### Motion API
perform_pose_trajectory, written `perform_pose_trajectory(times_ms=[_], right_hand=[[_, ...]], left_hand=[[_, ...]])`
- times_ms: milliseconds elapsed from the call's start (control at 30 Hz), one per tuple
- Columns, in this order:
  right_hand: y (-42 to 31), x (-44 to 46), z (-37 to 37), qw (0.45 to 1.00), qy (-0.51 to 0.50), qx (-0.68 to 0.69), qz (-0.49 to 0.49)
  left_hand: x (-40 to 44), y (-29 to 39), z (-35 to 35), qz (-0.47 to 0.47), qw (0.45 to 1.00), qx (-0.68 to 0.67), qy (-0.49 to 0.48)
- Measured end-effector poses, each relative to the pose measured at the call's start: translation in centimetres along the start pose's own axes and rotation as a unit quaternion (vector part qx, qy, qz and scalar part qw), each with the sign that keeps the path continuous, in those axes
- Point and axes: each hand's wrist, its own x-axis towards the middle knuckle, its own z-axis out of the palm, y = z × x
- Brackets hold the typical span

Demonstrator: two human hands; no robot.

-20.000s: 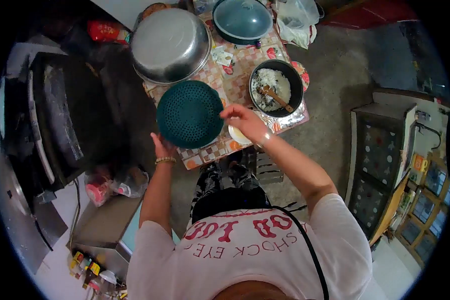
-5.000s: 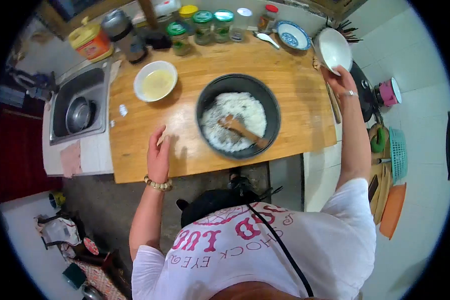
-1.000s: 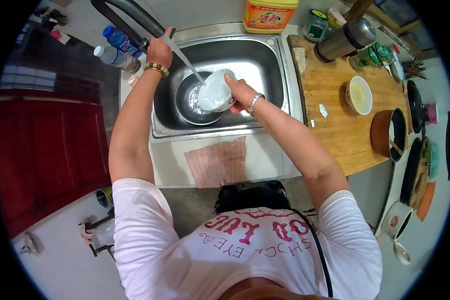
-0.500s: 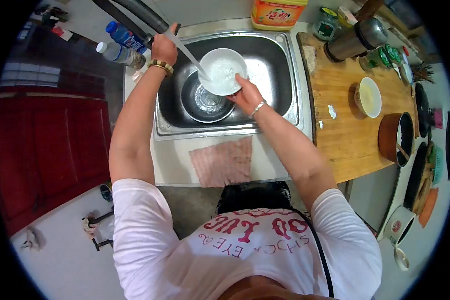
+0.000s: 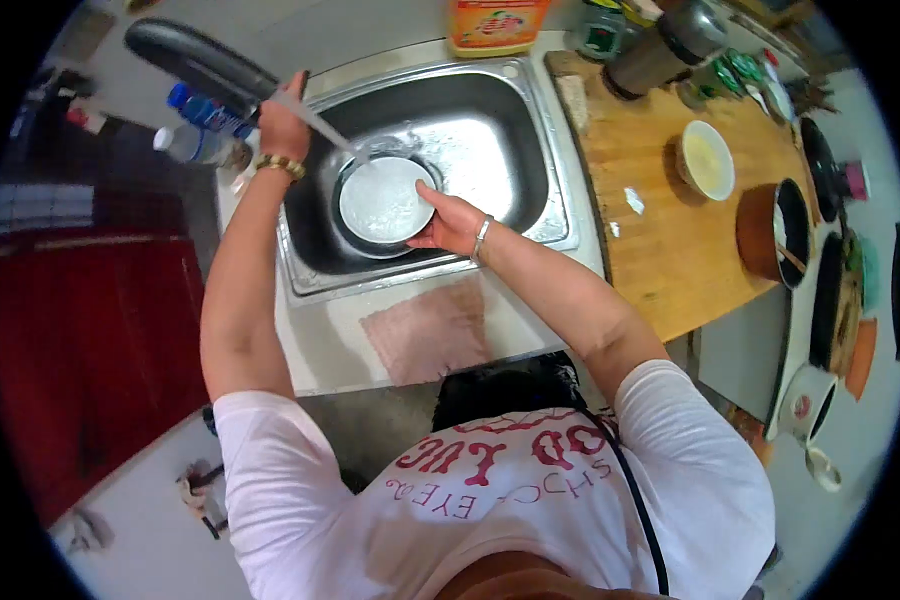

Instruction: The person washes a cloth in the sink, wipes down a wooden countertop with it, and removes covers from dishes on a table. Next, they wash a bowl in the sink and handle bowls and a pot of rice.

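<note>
My right hand (image 5: 448,222) grips the near right rim of a white bowl (image 5: 385,203), tilted in the steel sink (image 5: 505,150). Water runs from the dark faucet (image 5: 195,55) toward the bowl's far edge. At the end of the faucet my left hand (image 5: 284,128) is closed on it, though the spout partly hides the fingers. Beneath the white bowl is a metal basin (image 5: 428,170), mostly covered by it.
A pink cloth (image 5: 425,332) lies on the counter's front edge. Left of the sink stand two bottles (image 5: 210,112). On the wooden board (image 5: 660,265) to the right are a bowl of yellowish liquid (image 5: 708,162), a brown pot (image 5: 760,232) and a thermos (image 5: 660,55).
The white bowl has moved nearer me and lower over the basin, covering more of it. My left hand stays at the faucet. The whole view has shifted and turned a little.
</note>
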Motion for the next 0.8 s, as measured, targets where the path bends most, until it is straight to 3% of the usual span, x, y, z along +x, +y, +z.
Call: perform_pose_trajectory(times_ms=[67,100,133,233,333,400,467,800], right_hand=[[-0.7,-0.7,-0.6,0.999,0.028,-0.005,-0.034],[-0.9,-0.8,-0.8,0.997,0.045,-0.014,-0.059],[-0.8,0.1,-1.2,0.997,0.037,-0.012,-0.068],[-0.7,0.5,-0.8,0.996,0.057,-0.021,-0.060],[-1.2,-0.6,-1.2,1.000,-0.005,-0.008,-0.023],[-1.6,-1.2,-1.8,0.998,0.022,0.034,-0.039],[-1.4,0.0,-2.2,0.998,0.034,0.021,-0.041],[-1.9,0.5,0.5,0.996,-0.041,-0.001,0.080]], left_hand=[[-0.1,-0.4,0.1,0.003,0.999,-0.040,-0.011],[-0.6,-1.3,1.4,0.051,0.998,-0.024,0.038],[-0.6,-1.2,1.1,0.036,0.999,-0.011,-0.009],[-0.6,-0.6,1.2,0.035,0.999,0.000,0.012],[-0.5,-0.9,1.3,0.053,0.998,0.016,0.026],[-0.7,-1.3,1.5,0.043,0.999,-0.033,0.007],[-0.6,-1.1,1.2,0.036,0.999,0.001,0.003],[-0.7,-1.0,1.0,0.007,1.000,0.007,-0.020]])
